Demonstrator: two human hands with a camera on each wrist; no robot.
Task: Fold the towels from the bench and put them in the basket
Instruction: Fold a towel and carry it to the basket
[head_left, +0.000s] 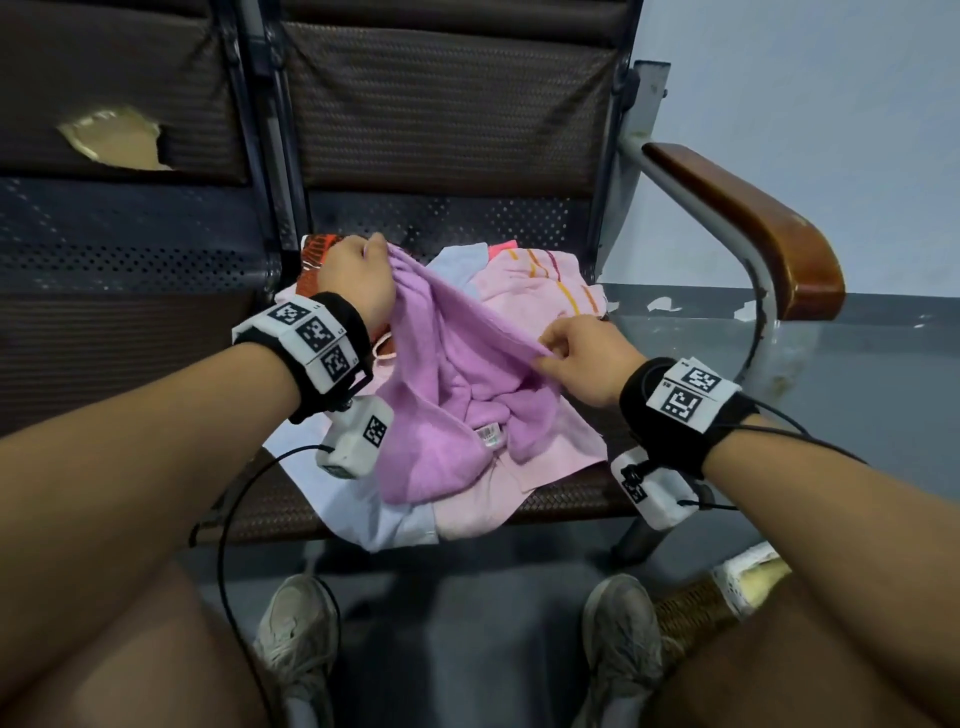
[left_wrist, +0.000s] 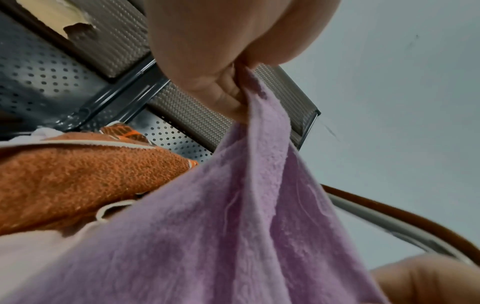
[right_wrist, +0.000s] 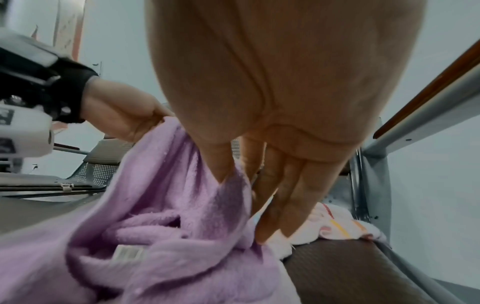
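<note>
Head view: my hands, left hand (head_left: 358, 275) and right hand (head_left: 587, 358), pinch lilac towel (head_left: 457, 395); right pinch seemingly shallow, edge may slip, dragging pink towel (head_left: 540, 286) off counter (head_left: 576, 499).

Looks like a waiting area or corridor in a public building rather than a home. Shown by a row of linked metal seats forming a bench (head_left: 441, 218), with perforated steel pans, dark woven pads on seat and back, and a curved steel armrest (head_left: 748, 228) topped with brown wood. Worn from use: a torn patch (head_left: 111, 137) in the neighbouring backrest pad exposing pale foam, rust spots on the armrest tube. Behind, a plain pale blue-grey wall (head_left: 831, 104) with paint flaking low down; underfoot, a bare grey floor (head_left: 883, 374).
</note>
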